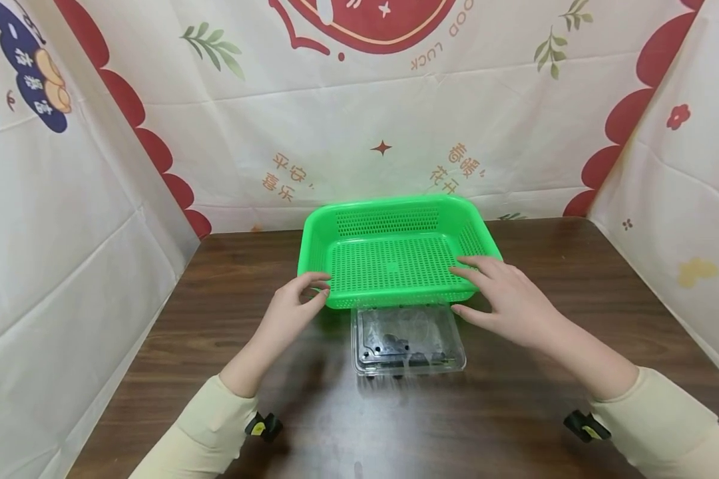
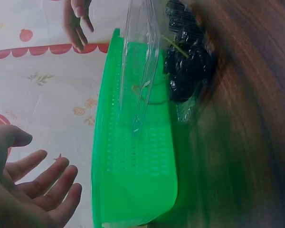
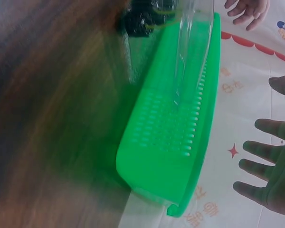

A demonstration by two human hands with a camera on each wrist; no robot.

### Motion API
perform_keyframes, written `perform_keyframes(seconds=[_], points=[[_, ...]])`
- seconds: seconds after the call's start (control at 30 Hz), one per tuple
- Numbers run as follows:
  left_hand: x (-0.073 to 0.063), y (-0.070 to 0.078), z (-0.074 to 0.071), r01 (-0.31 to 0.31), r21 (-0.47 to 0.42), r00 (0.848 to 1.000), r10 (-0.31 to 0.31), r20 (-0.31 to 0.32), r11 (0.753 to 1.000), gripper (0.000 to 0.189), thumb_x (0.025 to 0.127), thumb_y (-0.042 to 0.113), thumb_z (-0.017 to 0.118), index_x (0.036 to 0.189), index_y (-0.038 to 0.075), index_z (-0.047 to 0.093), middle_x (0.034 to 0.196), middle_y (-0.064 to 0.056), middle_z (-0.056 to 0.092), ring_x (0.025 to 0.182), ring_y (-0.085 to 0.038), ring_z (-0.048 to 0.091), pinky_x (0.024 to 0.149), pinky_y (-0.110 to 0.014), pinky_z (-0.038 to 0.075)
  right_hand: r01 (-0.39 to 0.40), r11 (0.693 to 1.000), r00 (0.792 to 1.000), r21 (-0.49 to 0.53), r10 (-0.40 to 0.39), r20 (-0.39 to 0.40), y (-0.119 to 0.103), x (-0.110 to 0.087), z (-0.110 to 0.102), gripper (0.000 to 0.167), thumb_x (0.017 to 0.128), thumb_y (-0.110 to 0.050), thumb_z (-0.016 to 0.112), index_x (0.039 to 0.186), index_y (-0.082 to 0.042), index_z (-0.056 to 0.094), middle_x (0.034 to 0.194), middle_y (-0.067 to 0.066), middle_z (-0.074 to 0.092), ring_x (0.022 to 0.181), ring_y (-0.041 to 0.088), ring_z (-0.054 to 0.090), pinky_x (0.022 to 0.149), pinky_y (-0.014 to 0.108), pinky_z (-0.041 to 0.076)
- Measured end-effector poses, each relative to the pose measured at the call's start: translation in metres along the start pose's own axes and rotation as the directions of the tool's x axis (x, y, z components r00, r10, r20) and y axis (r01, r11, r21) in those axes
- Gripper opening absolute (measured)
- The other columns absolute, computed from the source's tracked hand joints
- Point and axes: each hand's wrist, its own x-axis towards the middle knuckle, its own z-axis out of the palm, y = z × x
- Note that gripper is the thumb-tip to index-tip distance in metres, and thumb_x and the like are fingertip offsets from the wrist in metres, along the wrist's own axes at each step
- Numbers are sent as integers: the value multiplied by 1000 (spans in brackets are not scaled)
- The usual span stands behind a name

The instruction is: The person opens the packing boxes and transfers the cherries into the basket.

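Observation:
A green plastic basket [image 1: 395, 295] with a perforated floor and sides stands on the table, nothing visible inside it. Close against its front side is a clear plastic clamshell box [image 1: 416, 339]. Dark round fruit with a green stem, looking like grapes [image 2: 192, 59], shows low in the box in the left wrist view. My left hand [image 1: 296, 303] hovers by the basket's front left corner, fingers loosely bent and holding nothing. Over the front right corner, my right hand [image 1: 506, 299] has its fingers spread, also with nothing in its grasp.
The dark wooden table [image 1: 228, 346] carries the basket and box near its far edge. White printed cloth [image 1: 359, 133] hangs behind the table and along both sides. Small black devices [image 1: 263, 427] are strapped at the sleeve cuffs.

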Motion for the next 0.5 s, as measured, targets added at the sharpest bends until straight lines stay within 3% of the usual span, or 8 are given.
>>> perform_keyframes(seconds=[0.5], points=[[-6, -1, 11, 106, 23, 993, -107, 47, 994, 28, 94, 21, 62, 121, 14, 66, 110, -3, 67, 102, -21, 63, 83, -42, 50, 126, 992, 992, 28, -125, -19, -23, -16, 12, 50, 83, -31, 78, 124, -7, 65, 130, 12, 57, 119, 32, 52, 93, 56, 43]])
